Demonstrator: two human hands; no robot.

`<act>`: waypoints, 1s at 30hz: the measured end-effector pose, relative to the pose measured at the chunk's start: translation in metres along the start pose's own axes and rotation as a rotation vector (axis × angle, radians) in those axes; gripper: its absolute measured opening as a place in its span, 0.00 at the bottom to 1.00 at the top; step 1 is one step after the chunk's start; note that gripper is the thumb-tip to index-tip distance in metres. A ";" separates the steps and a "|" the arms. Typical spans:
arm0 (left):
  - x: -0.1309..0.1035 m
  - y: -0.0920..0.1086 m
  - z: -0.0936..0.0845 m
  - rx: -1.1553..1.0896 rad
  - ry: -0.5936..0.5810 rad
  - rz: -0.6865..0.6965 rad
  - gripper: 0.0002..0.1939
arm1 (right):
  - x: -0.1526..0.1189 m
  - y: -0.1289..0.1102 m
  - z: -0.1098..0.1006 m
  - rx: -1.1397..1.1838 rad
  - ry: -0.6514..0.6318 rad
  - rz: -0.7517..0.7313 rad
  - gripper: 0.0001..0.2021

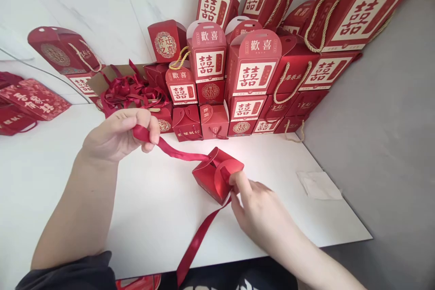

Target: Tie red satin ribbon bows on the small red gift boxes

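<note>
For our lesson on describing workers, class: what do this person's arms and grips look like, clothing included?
The left grip and right grip are ungloved hands, with no ring or watch visible. Both forearms are bare. A dark sleeve shows at the left elbow; none shows on the right.

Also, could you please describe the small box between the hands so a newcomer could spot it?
On the white table, look in front of the stacked gift boxes. The small red box is between the left hand and the right hand. Unlike its neighbours, it stands apart from the stack, with a flat red ribbon running into its top.
</note>
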State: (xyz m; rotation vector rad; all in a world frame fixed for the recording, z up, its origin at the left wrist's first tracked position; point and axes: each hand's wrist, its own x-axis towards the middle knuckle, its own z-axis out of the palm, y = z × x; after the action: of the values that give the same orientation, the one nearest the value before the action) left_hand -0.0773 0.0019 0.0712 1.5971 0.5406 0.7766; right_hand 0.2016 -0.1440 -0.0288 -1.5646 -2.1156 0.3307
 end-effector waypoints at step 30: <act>0.031 -0.082 0.065 0.399 -0.175 -0.411 0.19 | 0.047 0.044 -0.025 0.510 -0.195 0.141 0.14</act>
State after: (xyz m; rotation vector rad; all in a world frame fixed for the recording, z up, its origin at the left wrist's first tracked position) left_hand -0.0019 -0.0045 -0.0076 1.8126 0.9002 0.2232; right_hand 0.2401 -0.0877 -0.0164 -1.4134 -1.8548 1.0197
